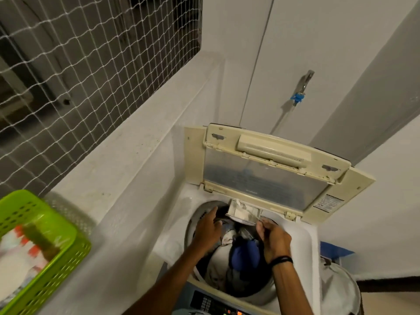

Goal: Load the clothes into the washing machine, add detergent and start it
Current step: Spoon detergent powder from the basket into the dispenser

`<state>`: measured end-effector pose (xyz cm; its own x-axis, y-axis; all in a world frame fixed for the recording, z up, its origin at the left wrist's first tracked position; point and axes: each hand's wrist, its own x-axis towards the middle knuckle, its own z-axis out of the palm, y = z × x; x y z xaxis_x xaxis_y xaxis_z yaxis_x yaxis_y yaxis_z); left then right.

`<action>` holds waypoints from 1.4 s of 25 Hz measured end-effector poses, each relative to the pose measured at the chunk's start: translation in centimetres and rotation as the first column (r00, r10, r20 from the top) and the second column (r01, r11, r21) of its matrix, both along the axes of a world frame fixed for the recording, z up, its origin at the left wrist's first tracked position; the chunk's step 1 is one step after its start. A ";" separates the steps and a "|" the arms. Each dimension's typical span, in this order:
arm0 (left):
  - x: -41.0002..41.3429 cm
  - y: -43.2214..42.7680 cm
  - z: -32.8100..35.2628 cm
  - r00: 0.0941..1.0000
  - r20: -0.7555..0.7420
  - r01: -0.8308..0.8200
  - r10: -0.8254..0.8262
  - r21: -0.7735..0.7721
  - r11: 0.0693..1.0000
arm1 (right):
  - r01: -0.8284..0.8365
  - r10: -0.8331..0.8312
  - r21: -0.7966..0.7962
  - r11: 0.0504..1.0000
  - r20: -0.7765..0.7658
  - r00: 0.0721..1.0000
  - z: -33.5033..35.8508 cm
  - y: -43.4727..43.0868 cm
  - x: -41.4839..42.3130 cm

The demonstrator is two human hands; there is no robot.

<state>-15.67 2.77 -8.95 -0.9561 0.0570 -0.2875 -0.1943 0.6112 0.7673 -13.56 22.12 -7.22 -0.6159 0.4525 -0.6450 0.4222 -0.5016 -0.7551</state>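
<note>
Both hands work at the small cream detergent drawer (pixel 242 213) above the clothes-filled drum (pixel 227 264): left hand (pixel 208 226) loosely curled, right hand (pixel 273 238) pinching its edge. Detergent likely comes next.

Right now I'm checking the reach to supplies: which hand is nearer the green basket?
Left. The left hand is at the drum's left rim, on the side of the green basket; the right hand is at the drum's right side, farther away.
</note>
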 end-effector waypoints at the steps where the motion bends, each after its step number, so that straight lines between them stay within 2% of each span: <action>1: 0.8 -1.1 1.7 0.999 -0.040 -0.033 0.034 0.027 0.999 | 0.016 -0.021 -0.094 0.995 -0.052 0.998 1.9 -1.0 -0.1; 3: 3.0 -3.7 6.0 0.985 -0.115 -0.118 0.129 0.093 0.989 | -0.049 0.026 -0.198 0.979 -0.115 0.993 5.2 -3.3 -0.3; 5: 5.6 -6.4 10.6 0.941 -0.216 -0.227 0.261 0.168 0.959 | -0.155 0.113 -0.236 0.959 -0.184 0.976 8.0 -6.0 -0.3; 6: 7.1 -7.7 12.9 0.899 -0.297 -0.272 0.323 0.201 0.941 | -0.202 0.150 -0.251 0.947 -0.212 0.966 9.3 -7.3 -0.1; 8: 10.3 -10.7 16.9 0.753 -0.490 -0.356 0.440 0.258 0.898 | -0.334 0.257 -0.284 0.899 -0.278 0.926 11.9 -10.7 0.5; 10: 13.2 -13.7 20.3 0.584 -0.617 -0.467 0.527 0.275 0.841 | -0.503 0.408 -0.264 0.823 -0.343 0.846 14.7 -14.3 1.5; 13: 17.4 -18.7 23.9 0.343 -0.682 -0.689 0.646 0.285 0.667 | -0.727 0.640 -0.099 0.679 -0.405 0.653 18.5 -20.1 3.4; 15: 20.0 -22.3 24.6 0.259 -0.733 -0.838 0.628 0.153 0.524 | -0.807 0.732 0.058 0.588 -0.462 0.501 20.2 -23.9 4.3; 17: 22.2 -25.9 24.0 0.329 -0.751 -0.905 0.573 -0.077 0.419 | -0.836 0.821 0.260 0.483 -0.466 0.329 20.9 -27.8 5.0; 18: 23.0 -27.2 23.4 0.380 -0.734 -0.901 0.563 -0.157 0.404 | -0.830 0.858 0.352 0.432 -0.443 0.259 21.0 -29.6 5.1; 19: 23.5 -28.2 22.9 0.414 -0.711 -0.893 0.568 -0.198 0.404 | -0.815 0.892 0.434 0.383 -0.404 0.203 21.0 -31.2 5.1; 21: 24.1 -29.1 22.1 0.424 -0.682 -0.895 0.597 -0.216 0.389 | -0.759 0.941 0.586 0.283 -0.322 0.103 20.3 -34.1 4.9; 23: 24.2 -29.3 21.7 0.417 -0.674 -0.901 0.609 -0.222 0.372 | -0.545 0.990 0.830 0.119 -0.139 0.005 19.5 -36.4 4.4; 24: 24.2 -29.3 21.6 0.417 -0.672 -0.902 0.612 -0.221 0.372 | -0.406 0.999 0.914 0.026 -0.032 -0.007 19.3 -37.1 4.1; 25: 24.2 -29.5 21.4 0.413 -0.673 -0.903 0.614 -0.215 0.371 | -0.348 0.999 0.936 -0.045 0.046 -0.007 19.2 -37.7 3.9; 27: 24.3 -29.7 21.2 0.393 -0.682 -0.910 0.617 -0.192 0.367 | -0.373 0.982 0.909 -0.186 0.186 -0.039 19.0 -38.6 3.2; 28: 24.3 -29.8 21.1 0.378 -0.686 -0.914 0.622 -0.170 0.369 | -0.409 0.966 0.875 -0.260 0.244 -0.092 19.1 -39.1 3.2; 29: 24.3 -29.8 21.0 0.364 -0.688 -0.917 0.628 -0.143 0.373 | -0.496 0.955 0.817 -0.295 0.245 -0.164 19.4 -39.4 3.2; 30: 24.3 -29.8 21.0 0.349 -0.687 -0.919 0.637 -0.117 0.377 | -0.605 0.957 0.743 -0.286 0.189 -0.220 19.8 -39.8 3.4; 31: 24.4 -29.9 20.9 0.337 -0.683 -0.920 0.648 -0.092 0.381 | -0.739 0.977 0.643 -0.200 0.078 -0.197 20.2 -40.1 3.7; 32: 24.5 -29.9 20.9 0.324 -0.678 -0.920 0.660 -0.065 0.386 | -0.817 0.991 0.563 -0.121 0.028 -0.128 20.2 -40.3 3.6; 34: 24.7 -30.0 20.8 0.299 -0.662 -0.920 0.688 -0.008 0.393 | -0.853 0.993 0.508 -0.116 0.053 -0.104 20.1 -40.7 3.5; 35: 24.7 -29.9 20.8 0.291 -0.656 -0.919 0.697 0.012 0.394 | -0.849 0.988 0.504 -0.157 0.066 -0.143 20.1 -40.6 3.7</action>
